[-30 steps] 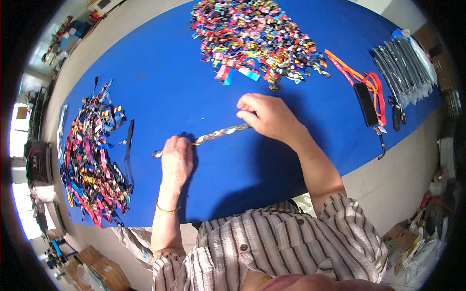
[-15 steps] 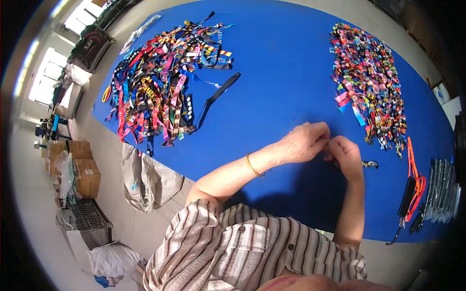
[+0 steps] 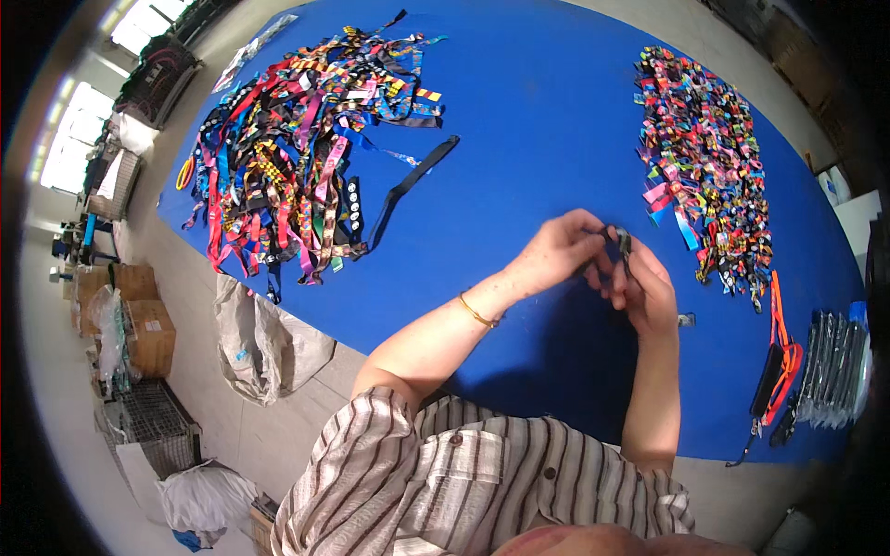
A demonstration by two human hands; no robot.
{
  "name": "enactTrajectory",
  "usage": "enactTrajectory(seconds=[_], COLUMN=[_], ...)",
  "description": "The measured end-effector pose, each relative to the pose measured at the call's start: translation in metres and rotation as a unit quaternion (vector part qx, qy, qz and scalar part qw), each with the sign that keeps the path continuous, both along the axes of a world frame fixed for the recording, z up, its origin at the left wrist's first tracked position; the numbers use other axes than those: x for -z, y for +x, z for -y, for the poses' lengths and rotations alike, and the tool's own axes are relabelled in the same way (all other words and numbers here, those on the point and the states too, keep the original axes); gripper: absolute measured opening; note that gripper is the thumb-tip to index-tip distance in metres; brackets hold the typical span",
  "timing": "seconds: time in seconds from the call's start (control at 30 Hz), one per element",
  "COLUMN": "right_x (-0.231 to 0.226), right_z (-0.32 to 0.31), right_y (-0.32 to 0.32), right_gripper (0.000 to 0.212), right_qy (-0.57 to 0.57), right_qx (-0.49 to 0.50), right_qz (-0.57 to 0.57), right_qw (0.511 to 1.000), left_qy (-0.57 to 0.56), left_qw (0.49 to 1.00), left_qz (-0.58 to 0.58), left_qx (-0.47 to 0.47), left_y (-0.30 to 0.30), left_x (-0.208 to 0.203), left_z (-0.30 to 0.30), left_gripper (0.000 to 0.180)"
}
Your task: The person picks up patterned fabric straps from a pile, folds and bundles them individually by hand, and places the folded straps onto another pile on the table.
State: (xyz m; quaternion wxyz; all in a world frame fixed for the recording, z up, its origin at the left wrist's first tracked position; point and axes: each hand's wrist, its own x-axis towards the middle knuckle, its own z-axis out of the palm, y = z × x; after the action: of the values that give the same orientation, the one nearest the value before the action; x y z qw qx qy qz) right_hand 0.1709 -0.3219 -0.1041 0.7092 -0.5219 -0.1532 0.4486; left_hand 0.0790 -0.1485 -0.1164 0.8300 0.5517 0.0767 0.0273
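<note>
Over the blue table [image 3: 528, 139], both my hands are closed on a small dark strap [image 3: 621, 243], which looks bent or folded. My left hand [image 3: 556, 252] pinches one side of it, while my right hand [image 3: 652, 295] grips the other with curled fingers. Much of the strap is hidden by the fingers. Beside my right wrist, a short patterned piece [image 3: 686, 320] lies on the table, partly covered by the arm. A long black strap [image 3: 408, 190] sticks out of the tangled pile of colourful straps [image 3: 297, 157] at the left.
At the right lies a dense bundle of small colourful looped pieces [image 3: 709, 171]. Nearer me are an orange and black strap [image 3: 779, 366] and dark items in clear plastic sleeves [image 3: 832, 369]. A pale sack [image 3: 269, 343], cardboard boxes [image 3: 144, 320] and a wire basket [image 3: 158, 422] stand left of the table.
My hands have turned and shifted slightly, so the dark strap now shows between the fingers. The piece by my right wrist is more covered. The whole view has tilted a little.
</note>
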Motion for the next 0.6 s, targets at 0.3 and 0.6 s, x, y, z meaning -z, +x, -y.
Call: enactTrajectory(seconds=[0.3,0.6], right_x=[0.029,0.038], right_z=[-0.012,-0.002], right_y=[0.008,0.013], right_gripper=[0.043,0.033], right_qy=[0.149,0.150], right_qx=[-0.062,-0.051], right_qz=[-0.110,-0.051], right_qw=[0.981,0.986], left_qy=[-0.117,-0.086], left_qw=[0.993,0.995], left_qz=[-0.009,-0.043], left_qx=[-0.019,0.000], left_y=[0.000,0.004], left_x=[0.022,0.019], left_z=[-0.018,-0.016], left_gripper=[0.014,0.012])
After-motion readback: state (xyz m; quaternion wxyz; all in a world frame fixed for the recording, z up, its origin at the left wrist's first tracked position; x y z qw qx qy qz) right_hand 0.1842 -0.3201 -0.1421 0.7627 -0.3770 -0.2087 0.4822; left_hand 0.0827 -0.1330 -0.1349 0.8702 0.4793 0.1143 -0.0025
